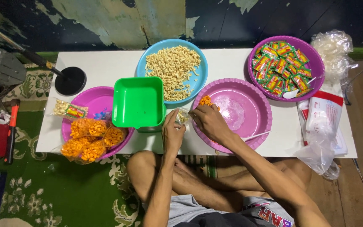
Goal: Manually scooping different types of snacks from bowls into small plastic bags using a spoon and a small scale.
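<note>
Both hands pinch a small clear plastic bag [182, 117] open, left hand [172, 133] at 7 o'clock of it, right hand [209, 121] at 3, over the white worktop [110, 66].

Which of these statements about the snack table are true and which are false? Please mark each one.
1. The left hand holds a small clear plastic bag. True.
2. The green square container is full of orange snacks. False: it is empty.
3. The blue bowl holds pale puffed snacks. True.
4. The sachets lie in the blue bowl. False: they lie in a purple bowl.
5. The right hand rests over the pink basin. True.
</note>
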